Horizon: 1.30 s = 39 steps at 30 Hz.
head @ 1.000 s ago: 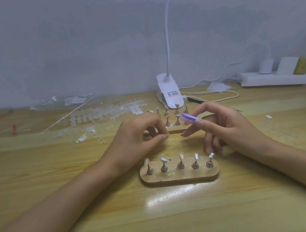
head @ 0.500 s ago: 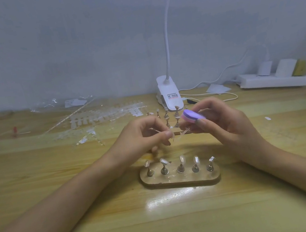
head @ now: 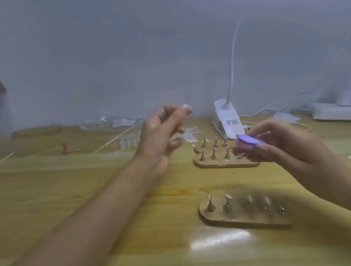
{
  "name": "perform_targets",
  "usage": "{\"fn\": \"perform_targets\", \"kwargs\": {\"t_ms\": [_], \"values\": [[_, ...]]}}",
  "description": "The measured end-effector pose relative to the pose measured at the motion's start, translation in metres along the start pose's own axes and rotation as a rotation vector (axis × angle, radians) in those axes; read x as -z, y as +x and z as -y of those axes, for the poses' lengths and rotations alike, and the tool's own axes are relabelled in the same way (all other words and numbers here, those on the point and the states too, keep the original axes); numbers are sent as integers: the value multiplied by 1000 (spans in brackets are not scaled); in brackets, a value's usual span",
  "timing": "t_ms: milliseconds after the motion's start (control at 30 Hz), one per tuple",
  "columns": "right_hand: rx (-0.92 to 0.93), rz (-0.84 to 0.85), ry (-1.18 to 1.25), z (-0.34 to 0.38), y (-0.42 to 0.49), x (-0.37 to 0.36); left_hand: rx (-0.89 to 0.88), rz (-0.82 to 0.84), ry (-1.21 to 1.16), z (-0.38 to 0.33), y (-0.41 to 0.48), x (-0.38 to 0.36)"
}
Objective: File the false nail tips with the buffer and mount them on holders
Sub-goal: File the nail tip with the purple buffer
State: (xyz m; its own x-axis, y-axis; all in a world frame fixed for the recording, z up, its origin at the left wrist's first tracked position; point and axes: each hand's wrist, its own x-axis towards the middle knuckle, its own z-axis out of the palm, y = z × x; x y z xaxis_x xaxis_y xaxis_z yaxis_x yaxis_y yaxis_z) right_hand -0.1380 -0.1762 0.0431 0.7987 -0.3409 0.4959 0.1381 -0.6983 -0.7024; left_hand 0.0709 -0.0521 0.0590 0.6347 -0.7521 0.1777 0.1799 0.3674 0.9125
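**Item 1. Buffer**: small lilac pad pinched by the fingers of the right hand. It is held in the air over the right end of the far holder board, flat face upward, probably so it can meet a tip edge-on. Something thin and pale shows just beneath it, too blurred to name.

**Item 2. Left hand**: held well above the worktop and apart from the buffer. Its fingers are curled toward the thumb. Whether they pinch a nail tip cannot be told through the blur.

**Item 3. Near holder board**: wooden oval with a row of pegs. The left pegs carry pale tips and the right ones are smeared. It probably sits nearest the person so that finished pieces are easy to reach.

**Item 4. Far holder board**: pegs upright and mostly bare, so judged next to be filled.

**Item 5. Clear nail tips**: in strips on the worktop behind the left hand, apparently unfiled stock.

**Item 6. Surroundings**: clip lamp; power strip.
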Motion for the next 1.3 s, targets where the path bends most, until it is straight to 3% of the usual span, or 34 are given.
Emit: {"fn": "perform_targets", "kwargs": {"t_ms": [133, 233, 333, 433, 500, 600, 833, 1033, 1300], "values": [[-119, 276, -75, 14, 37, -24, -257, -206, -71, -28, 11, 13], [-56, 301, -146, 25, 76, -53, -375, -230, -103, -45, 12, 18], [-68, 360, -61, 33, 106, -84, -430, -282, -3, -50, 11, 19], [-22, 425, -233, 29, 119, -90, -448, -295, 94, -47, 8, 16], [-3, 360, -231, 28, 118, -77, -436, -250, 171, -41, 5, 12], [-124, 245, -19, 24, 102, -41, -385, -131, 302, -26, 1, 4], [-329, 240, 114, -1, 16, 19, -167, 257, 541, 20, -15, -18], [-458, 106, 391, -23, -12, 9, -285, 294, 732, 47, -23, -27], [-428, 130, 419, -24, -13, 5, -218, 368, 714, 52, -23, -27]]}}
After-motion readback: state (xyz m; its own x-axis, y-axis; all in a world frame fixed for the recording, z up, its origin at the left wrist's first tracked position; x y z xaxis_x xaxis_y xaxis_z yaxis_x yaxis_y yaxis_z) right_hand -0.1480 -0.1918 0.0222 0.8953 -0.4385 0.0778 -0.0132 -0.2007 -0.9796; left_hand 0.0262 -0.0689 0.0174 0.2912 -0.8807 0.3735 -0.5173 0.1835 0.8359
